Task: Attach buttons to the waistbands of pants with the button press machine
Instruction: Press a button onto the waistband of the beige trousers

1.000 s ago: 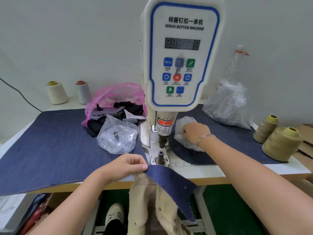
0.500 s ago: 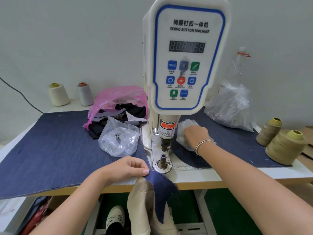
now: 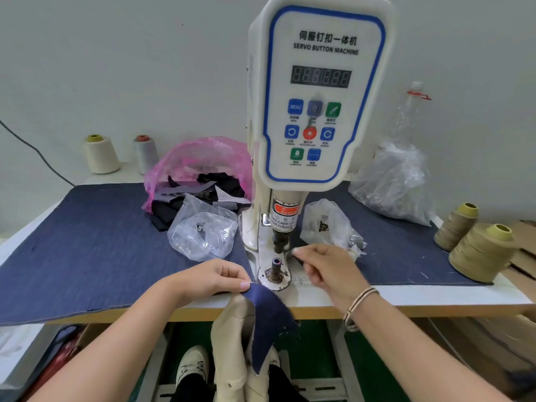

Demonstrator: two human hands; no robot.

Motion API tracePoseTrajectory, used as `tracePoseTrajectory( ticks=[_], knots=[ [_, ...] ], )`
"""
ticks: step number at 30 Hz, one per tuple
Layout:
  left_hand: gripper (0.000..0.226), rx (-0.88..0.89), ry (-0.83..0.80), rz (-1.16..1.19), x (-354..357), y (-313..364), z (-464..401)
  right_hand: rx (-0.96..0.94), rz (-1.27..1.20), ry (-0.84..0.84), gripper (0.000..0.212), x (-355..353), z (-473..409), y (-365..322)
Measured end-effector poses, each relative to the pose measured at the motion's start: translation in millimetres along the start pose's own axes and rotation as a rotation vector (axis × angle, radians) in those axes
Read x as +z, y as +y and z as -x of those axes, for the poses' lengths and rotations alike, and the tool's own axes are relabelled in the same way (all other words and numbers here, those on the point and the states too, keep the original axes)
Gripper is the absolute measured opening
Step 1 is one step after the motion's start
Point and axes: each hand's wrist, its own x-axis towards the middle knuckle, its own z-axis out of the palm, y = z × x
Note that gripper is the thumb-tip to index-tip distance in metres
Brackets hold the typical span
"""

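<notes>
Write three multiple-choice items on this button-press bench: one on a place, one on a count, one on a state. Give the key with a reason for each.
1. Where is the pink bag?
A. left of the machine
B. right of the machine
C. under the table

2. How many thread cones stand at the table's right end?
A. one
B. two
C. four

3. What is the left hand doing?
A. lying flat and idle
B. pressing a panel key
C. pinching the blue fabric strip

Key: 1 A, it lies behind the clear bags on the left. 2 B, two tan cones stand there. 3 C, thumb and fingers pinch the strip's top edge beside the lower die.
</notes>
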Motion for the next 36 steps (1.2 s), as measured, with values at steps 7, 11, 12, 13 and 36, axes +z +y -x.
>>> tracePoseTrajectory(
  ticks=[7, 11, 12, 13, 36],
  knots=[
    [0.012, 0.002, 0.021, -0.02, 4, 0, 1, 0.141, -0.313, -0.083, 0.011, 29, 4, 3],
    [0.012, 0.002, 0.018, -0.005, 4, 2, 1, 0.19, -0.43, -0.099, 0.014, 33, 3, 4],
    [0.012, 0.003, 0.018, -0.002, 4, 2, 1, 0.201, -0.457, -0.1, 0.016, 33, 3, 4],
    [0.012, 0.004, 0.019, 0.0, 4, 2, 1, 0.208, -0.48, -0.102, 0.017, 33, 4, 4],
    [0.019, 0.041, 0.127, -0.079, 2, -10, -3, 0.12, -0.281, -0.296, 0.021, 106, 35, -26]
  ],
)
